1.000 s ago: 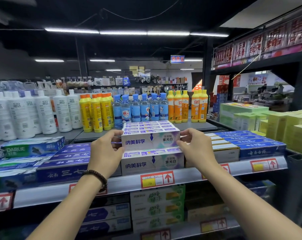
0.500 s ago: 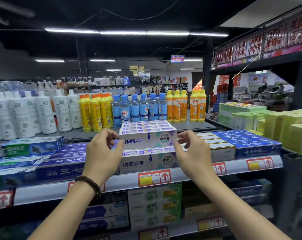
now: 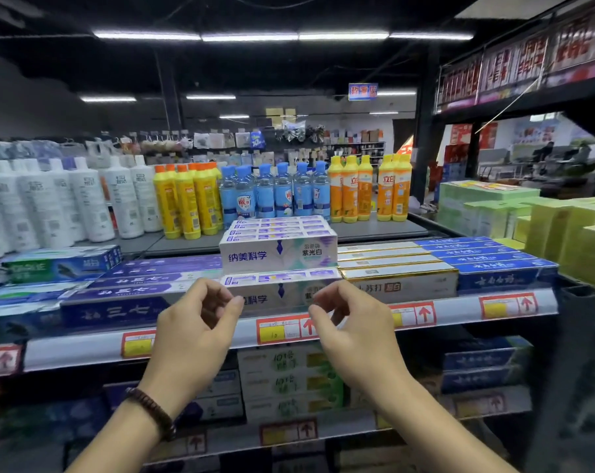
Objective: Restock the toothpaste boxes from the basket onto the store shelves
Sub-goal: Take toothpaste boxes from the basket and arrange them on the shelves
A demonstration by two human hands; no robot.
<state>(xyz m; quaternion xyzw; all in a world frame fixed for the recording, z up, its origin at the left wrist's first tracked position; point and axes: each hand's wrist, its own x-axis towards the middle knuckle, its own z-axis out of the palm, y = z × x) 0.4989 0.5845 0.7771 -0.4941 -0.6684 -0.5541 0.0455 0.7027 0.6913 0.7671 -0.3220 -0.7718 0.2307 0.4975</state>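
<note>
The left hand [image 3: 193,332] and right hand [image 3: 355,336] are partly covering the lower toothpaste box [image 3: 279,292] at frame centre; the upper box [image 3: 278,255] is lying on it, by the shelf [image 3: 84,349] edge. Their fingers [image 3: 211,291] are curling loosely, gripping nothing.

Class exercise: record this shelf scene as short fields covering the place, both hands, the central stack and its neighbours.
Place: pale-edged store shelf with red price tags
Left hand: fingers loosely curled, holding nothing, in front of the stack
Right hand: likewise curled, empty
Stack: white-and-purple cardboard toothpaste boxes, two layers
Left of stack: dark blue toothpaste boxes
Right of stack: gold-topped white boxes
</note>
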